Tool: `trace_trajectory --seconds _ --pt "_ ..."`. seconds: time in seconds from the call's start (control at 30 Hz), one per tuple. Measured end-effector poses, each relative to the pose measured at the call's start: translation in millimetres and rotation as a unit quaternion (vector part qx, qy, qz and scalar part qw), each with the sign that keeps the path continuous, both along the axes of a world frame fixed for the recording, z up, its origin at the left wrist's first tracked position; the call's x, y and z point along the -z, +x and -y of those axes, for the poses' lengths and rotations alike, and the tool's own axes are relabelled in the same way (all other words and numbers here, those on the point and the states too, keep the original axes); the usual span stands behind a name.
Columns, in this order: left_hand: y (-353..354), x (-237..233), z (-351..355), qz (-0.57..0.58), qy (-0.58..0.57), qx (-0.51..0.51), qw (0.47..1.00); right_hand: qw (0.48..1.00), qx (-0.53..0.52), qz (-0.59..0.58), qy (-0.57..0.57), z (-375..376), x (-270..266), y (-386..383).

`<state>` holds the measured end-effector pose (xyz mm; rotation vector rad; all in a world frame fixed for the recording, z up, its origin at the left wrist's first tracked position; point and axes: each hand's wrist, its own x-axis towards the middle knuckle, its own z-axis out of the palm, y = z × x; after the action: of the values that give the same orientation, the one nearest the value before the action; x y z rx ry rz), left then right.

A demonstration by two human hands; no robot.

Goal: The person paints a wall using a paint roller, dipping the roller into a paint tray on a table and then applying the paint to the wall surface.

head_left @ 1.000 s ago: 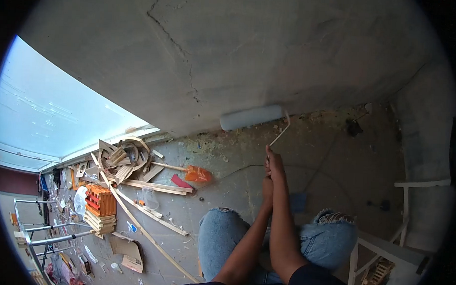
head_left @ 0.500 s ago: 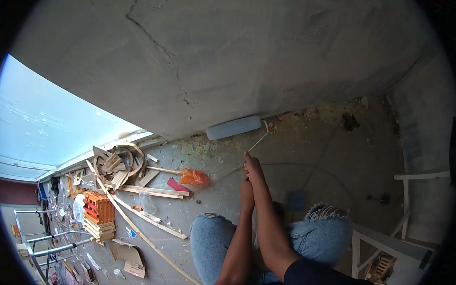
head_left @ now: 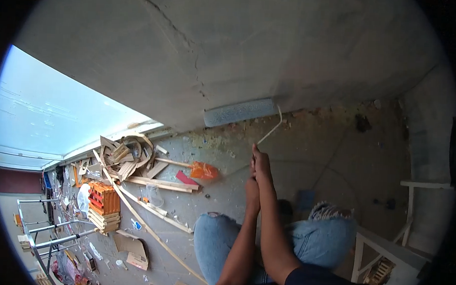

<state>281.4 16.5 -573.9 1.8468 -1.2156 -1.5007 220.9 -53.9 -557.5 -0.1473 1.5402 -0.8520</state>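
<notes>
A paint roller [head_left: 241, 113] with a long, pale blue-grey sleeve lies against the foot of the grey wall [head_left: 271, 48], just above the floor. Its thin bent metal frame runs down toward my hands. My right hand [head_left: 260, 162] is wrapped round the upper part of the handle. Right below it, my left hand [head_left: 253, 187] is closed on the same handle. The grip itself is mostly hidden by my fingers. Both arms reach out between my bent knees in torn jeans.
Left on the floor are wood scraps [head_left: 124, 156], long planks [head_left: 161, 184], an orange-headed tool [head_left: 204, 171], an orange crate [head_left: 104, 198] and cardboard [head_left: 132, 249]. A metal ladder frame [head_left: 59, 242] stands far left. A white wooden stand [head_left: 385, 243] is at right. A crack runs down the wall.
The roller has moved slightly upward from the floor edge onto the bottom of the wall. Both hands have shifted a little up and right with it, still gripping the handle.
</notes>
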Motion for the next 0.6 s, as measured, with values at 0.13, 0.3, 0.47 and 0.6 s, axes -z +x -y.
trace_trajectory --seconds 0.13,0.3,0.47,0.6 --pt "-1.2 22.6 -1.2 0.002 0.013 -0.017 1.000 0.998 -0.004 -0.068 0.013 17.4 32.7 5.0" --pt "8.0 1.4 2.0 0.014 0.017 -0.005 1.000 1.000 0.007 -0.019 -0.003 7.3 12.0 11.2" --pt "9.0 43.3 -3.8 0.025 -0.018 0.048 0.998 0.998 -0.001 -0.027 0.062 9.0 58.2 10.1" --pt "2.5 16.5 -13.6 0.018 0.011 0.025 0.999 0.999 -0.012 -0.011 0.030 -3.6 29.5 4.8"
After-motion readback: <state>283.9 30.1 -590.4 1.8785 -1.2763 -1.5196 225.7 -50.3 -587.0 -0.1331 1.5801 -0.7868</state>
